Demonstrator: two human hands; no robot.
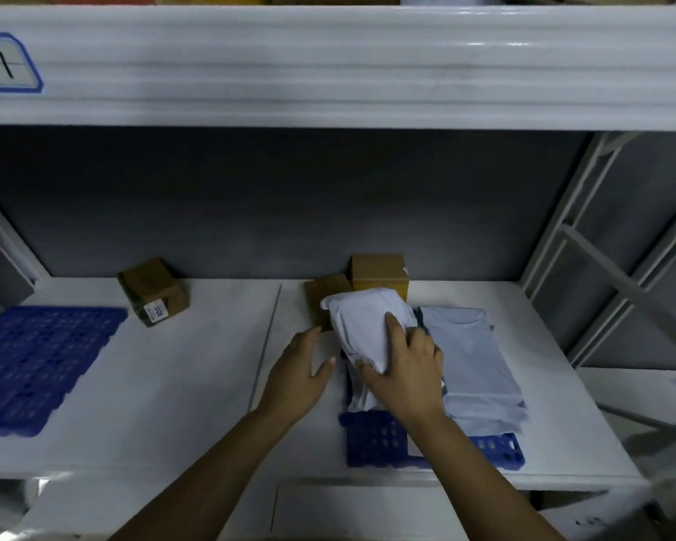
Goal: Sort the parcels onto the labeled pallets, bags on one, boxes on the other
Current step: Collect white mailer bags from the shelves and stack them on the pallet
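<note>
My right hand [408, 369] grips a pale grey bag parcel [363, 326] from above, thumb on its near edge, over the left part of the blue pallet [375, 443] at the right. More grey bags [469, 361] lie stacked on that pallet beside it. My left hand [301, 369] hovers open just left of the held bag, fingers spread. A second blue pallet [36, 357] lies at the far left with nothing on it. Three brown boxes stand on the white shelf: one [155, 290] near the left pallet, two [379, 273] [321, 294] behind the bags.
The white shelf surface [196, 384] has a seam running down its middle. A thick shelf beam [328, 72] with a blue-edged label [4, 64] hangs overhead. Metal rack uprights [601, 247] stand at the right. A dark back wall closes the bay.
</note>
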